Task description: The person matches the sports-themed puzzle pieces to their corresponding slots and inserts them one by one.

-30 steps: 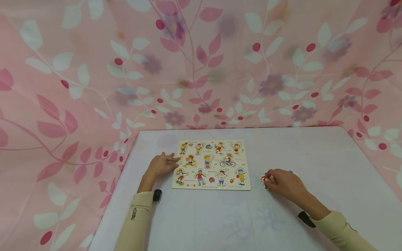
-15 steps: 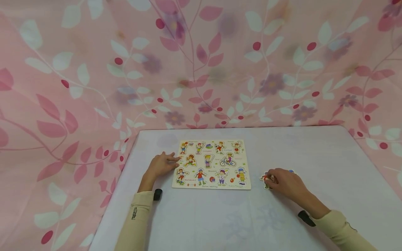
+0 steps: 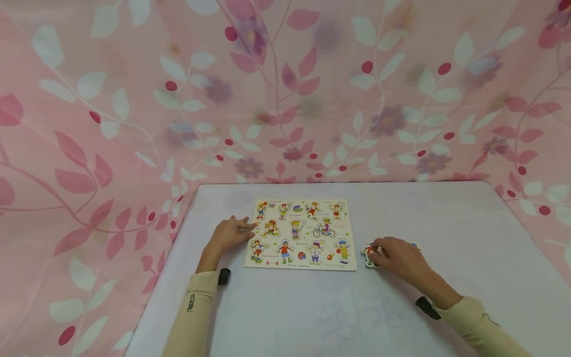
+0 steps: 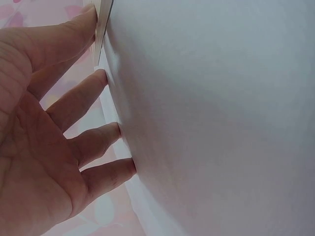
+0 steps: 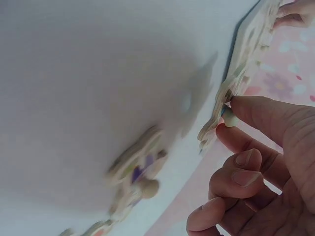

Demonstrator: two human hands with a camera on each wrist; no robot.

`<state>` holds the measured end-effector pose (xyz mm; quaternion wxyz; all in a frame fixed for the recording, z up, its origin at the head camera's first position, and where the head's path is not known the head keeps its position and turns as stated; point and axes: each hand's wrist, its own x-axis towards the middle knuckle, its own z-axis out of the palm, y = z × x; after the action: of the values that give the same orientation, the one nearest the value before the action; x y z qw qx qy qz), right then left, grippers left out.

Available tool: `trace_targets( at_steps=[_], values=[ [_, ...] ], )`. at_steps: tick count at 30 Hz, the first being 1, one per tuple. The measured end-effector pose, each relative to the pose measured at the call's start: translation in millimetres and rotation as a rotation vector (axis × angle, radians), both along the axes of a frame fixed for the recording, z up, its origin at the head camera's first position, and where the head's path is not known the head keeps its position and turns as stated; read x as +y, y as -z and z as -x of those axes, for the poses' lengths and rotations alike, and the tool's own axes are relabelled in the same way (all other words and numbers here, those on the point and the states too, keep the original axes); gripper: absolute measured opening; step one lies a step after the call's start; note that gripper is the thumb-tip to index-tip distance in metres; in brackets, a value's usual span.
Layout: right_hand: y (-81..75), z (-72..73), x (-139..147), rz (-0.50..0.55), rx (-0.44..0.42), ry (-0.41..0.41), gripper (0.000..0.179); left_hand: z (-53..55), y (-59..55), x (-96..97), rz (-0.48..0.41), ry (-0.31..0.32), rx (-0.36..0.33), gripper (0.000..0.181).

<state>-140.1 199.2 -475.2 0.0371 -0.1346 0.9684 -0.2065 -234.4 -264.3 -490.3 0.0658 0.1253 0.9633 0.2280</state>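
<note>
My left hand [image 3: 229, 235] lies at the left edge of a wooden puzzle board [image 3: 308, 238] printed with children playing sports. In the left wrist view, its thumb and a finger touch the board's edge [image 4: 102, 29], while the other fingertips rest on the table. My right hand [image 3: 399, 258], right of the board, pinches the knob of a figure-shaped puzzle piece [image 3: 369, 255] between thumb and index finger. The right wrist view shows this knobbed piece [image 5: 212, 120] raised over its shadow. Another puzzle piece [image 5: 142, 169] with a knob lies nearby, mostly hidden by my hand in the head view.
A white cloth covers the table [image 3: 290, 312]. Behind and beside it hangs a pink floral curtain [image 3: 285, 99]. Parts of further puzzle pieces [image 5: 98, 227] show at the bottom of the right wrist view.
My right hand has moved slightly left toward the board, bringing the pinched puzzle piece with it. The left hand and the board stay in place.
</note>
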Motion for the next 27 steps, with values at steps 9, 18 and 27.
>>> trace_targets(
  at_steps=[9,18,27],
  values=[
    [-3.9,13.2,-31.6,0.006,0.016,-0.055,0.019,-0.4,1.0,-1.2,0.000,0.008,0.008,0.035],
    [-8.6,19.8,-69.0,0.025,0.012,-0.107,0.015,1.0,2.0,-0.7,0.004,0.010,0.013,0.034],
    [-8.0,25.7,-106.9,0.051,0.059,-0.184,0.015,0.3,1.1,-0.3,0.006,0.003,-0.001,0.035]
  ],
)
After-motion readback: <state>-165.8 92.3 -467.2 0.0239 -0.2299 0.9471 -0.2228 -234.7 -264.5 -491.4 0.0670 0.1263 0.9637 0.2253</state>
